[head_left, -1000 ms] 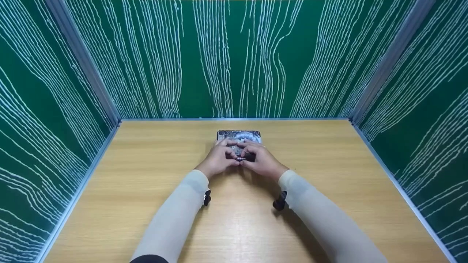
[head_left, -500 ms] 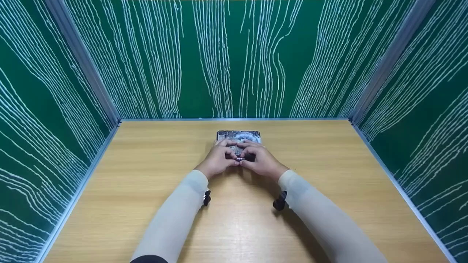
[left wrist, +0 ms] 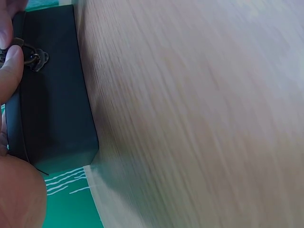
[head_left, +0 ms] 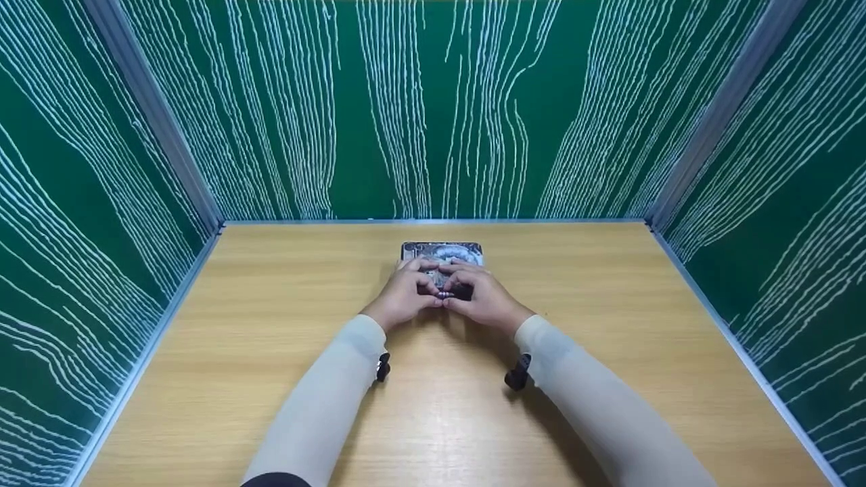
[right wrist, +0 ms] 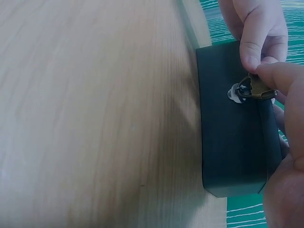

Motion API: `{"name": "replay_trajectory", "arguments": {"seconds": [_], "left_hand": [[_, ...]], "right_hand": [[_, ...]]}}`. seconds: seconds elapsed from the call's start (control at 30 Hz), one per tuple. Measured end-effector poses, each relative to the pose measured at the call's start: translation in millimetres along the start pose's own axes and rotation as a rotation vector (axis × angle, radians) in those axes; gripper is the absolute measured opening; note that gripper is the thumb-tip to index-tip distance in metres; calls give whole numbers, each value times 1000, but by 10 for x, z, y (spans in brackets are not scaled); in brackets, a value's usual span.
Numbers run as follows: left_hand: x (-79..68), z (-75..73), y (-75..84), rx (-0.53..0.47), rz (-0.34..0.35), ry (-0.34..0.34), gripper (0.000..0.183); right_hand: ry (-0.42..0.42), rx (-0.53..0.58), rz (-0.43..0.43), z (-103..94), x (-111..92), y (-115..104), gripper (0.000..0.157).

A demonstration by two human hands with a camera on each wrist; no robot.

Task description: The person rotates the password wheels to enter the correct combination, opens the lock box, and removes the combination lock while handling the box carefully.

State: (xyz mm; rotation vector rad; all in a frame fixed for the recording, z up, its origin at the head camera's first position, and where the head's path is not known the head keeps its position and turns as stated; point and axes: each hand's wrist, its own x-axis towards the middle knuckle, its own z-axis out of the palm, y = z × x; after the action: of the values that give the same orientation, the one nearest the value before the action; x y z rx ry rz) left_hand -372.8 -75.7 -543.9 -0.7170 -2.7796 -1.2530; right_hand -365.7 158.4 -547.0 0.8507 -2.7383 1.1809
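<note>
A small dark box point(head_left: 446, 250) with a grey-and-white patterned top stands near the back of the table. On its plain black front side is an aged-brass metal clasp point(right wrist: 259, 88), with a ring through a small plate point(left wrist: 41, 60). My left hand point(head_left: 404, 295) and right hand point(head_left: 488, 297) lie around the box from either side. Their thumbs meet at the clasp and pinch it with curled fingers. The other fingers rest over the top and sides of the box. Part of the clasp is hidden behind the thumbs.
The box stands on a light wooden table point(head_left: 433, 406). Green panels point(head_left: 460, 122) with white wavy lines enclose the back and both sides, joined by grey metal posts point(head_left: 159, 115). Dark wrist devices point(head_left: 518, 372) sit by both cuffs.
</note>
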Motion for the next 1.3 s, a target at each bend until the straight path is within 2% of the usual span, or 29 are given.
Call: {"name": "replay_trajectory", "arguments": {"seconds": [0.17, 0.53, 0.8, 1.13, 1.3], "left_hand": [[-4, -1, 6, -3, -1, 2, 10], [-8, -10, 30, -4, -7, -3, 10], [-2, -4, 17, 8, -11, -7, 9], [-9, -9, 21, -5, -23, -2, 9], [-14, -10, 24, -11, -29, -4, 10]], "right_hand": [[3, -6, -4, 10, -4, -3, 22], [35, -36, -35, 48, 10, 2, 15], [34, -36, -27, 44, 14, -6, 11], [30, -3, -18, 38, 17, -3, 21], [27, 8, 5, 42, 15, -1, 17]]}}
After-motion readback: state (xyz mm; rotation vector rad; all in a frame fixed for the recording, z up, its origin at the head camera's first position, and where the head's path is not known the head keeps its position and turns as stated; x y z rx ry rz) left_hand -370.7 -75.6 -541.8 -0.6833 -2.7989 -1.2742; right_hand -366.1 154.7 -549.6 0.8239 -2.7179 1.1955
